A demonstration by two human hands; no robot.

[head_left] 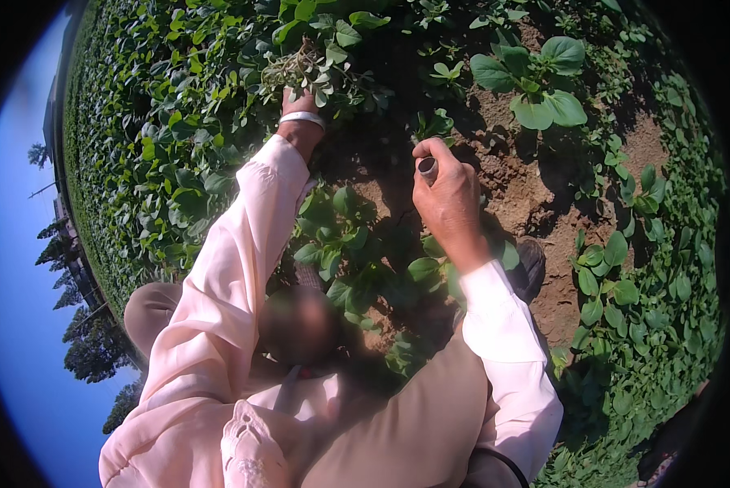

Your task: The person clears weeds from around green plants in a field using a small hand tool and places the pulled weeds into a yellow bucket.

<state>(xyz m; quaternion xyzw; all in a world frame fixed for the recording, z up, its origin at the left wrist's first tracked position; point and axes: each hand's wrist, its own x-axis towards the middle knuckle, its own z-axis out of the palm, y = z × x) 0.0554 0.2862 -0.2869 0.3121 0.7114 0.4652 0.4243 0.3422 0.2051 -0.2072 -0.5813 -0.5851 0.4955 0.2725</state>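
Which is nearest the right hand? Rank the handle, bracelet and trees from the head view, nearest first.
1. Handle: inside the right hand.
2. Bracelet: left of that hand, higher in the picture.
3. Trees: far left, in the background.

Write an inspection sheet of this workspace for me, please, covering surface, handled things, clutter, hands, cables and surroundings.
Surface: brown soil, uneven, with broad-leaved plants.
Handled things: leafy sprigs; cylindrical tool handle, working end hidden.
Clutter: nothing seen.
Hands: left hand at the sprigs, fingers mostly hidden; right hand closed around the handle.
Cables: nothing seen.
Surroundings: dense green crop, trees, blue sky.
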